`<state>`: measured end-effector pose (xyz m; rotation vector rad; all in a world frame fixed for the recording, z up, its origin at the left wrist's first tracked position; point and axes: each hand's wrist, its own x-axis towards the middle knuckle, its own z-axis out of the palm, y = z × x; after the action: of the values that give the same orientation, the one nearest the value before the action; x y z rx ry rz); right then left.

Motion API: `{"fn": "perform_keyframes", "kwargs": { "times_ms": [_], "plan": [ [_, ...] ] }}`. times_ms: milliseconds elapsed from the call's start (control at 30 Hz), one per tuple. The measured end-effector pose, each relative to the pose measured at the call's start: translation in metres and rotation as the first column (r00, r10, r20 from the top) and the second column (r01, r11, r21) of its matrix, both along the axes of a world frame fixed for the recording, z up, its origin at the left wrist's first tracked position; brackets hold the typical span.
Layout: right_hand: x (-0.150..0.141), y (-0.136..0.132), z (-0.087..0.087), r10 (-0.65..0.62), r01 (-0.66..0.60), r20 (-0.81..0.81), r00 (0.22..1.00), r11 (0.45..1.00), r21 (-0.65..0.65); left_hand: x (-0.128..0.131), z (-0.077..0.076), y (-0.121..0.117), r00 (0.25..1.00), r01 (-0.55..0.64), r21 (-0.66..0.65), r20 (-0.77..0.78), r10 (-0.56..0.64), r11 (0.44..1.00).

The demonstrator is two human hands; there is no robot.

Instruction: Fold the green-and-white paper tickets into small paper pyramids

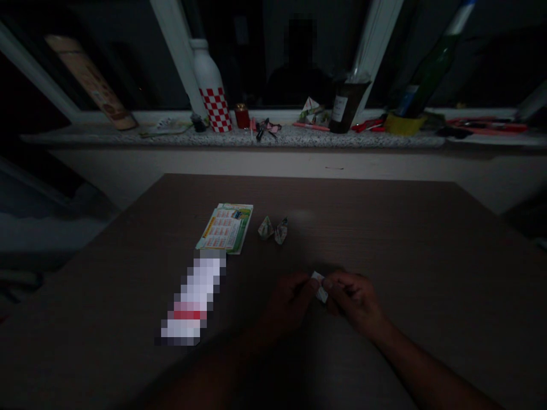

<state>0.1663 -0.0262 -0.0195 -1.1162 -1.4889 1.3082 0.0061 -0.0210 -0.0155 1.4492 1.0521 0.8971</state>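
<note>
A small folded piece of paper (319, 290), white with faint print, is pinched between my two hands above the table. My left hand (294, 296) grips its left side with the thumb on top. On its right side, my right hand (352, 296) holds it between thumb and curled fingers. Beyond my hands stand two small folded paper shapes, a left one (265, 228) and a right one (281, 231), both pointed at the top. To their left lies a stack of printed calendar sheets (224, 229). The light is dim, and the fingers' undersides are hidden.
A bright, blurred-out flat object (192, 296) lies left of my hands on the brown table (427, 239). Along the window sill (290, 136) stand a red-checked white bottle (211, 85), a dark cup (344, 105), a green bottle (431, 68) and a tall tan container (92, 82).
</note>
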Motion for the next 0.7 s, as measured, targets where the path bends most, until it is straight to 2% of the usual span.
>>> {"fn": "perform_keyframes", "kwargs": {
  "times_ms": [100, 233, 300, 400, 500, 567, 700],
  "plan": [
    [-0.0004, -0.0016, -0.0011, 0.046, -0.048, 0.052, 0.998, 0.998, 0.042, 0.0011, 0.0013, 0.0009, 0.997, 0.022, 0.064, -0.080, -0.017, 0.998],
    [-0.0023, -0.0027, -0.0005, 0.043, -0.061, 0.135, 0.990, 0.989, 0.133, 0.0005, 0.0050, 0.0014, 0.980, 0.006, 0.179, -0.196, 0.029, 0.984],
    [-0.0021, -0.0027, 0.0004, 0.040, -0.058, 0.140, 0.989, 0.990, 0.125, -0.0007, 0.0047, 0.0018, 0.986, 0.005, 0.149, -0.163, 0.019, 0.989],
    [0.0001, -0.0028, 0.0006, 0.085, -0.090, 0.105, 0.991, 0.995, 0.051, -0.0023, 0.0024, 0.0027, 0.995, 0.092, 0.050, -0.049, -0.090, 0.994],
    [0.0019, -0.0031, -0.0016, 0.116, -0.116, 0.046, 0.992, 0.993, -0.008, -0.0019, 0.0012, 0.0024, 0.988, 0.152, 0.040, -0.004, -0.152, 0.988],
    [0.0015, -0.0027, -0.0034, 0.094, -0.094, -0.005, 0.996, 0.995, -0.024, -0.0008, 0.0017, 0.0014, 0.992, 0.121, 0.068, -0.028, -0.119, 0.990],
    [-0.0005, -0.0006, -0.0050, 0.089, -0.089, -0.051, 0.995, 0.996, -0.014, -0.0001, 0.0040, -0.0002, 0.999, -0.027, 0.094, -0.043, 0.031, 0.995]
  ]
}}
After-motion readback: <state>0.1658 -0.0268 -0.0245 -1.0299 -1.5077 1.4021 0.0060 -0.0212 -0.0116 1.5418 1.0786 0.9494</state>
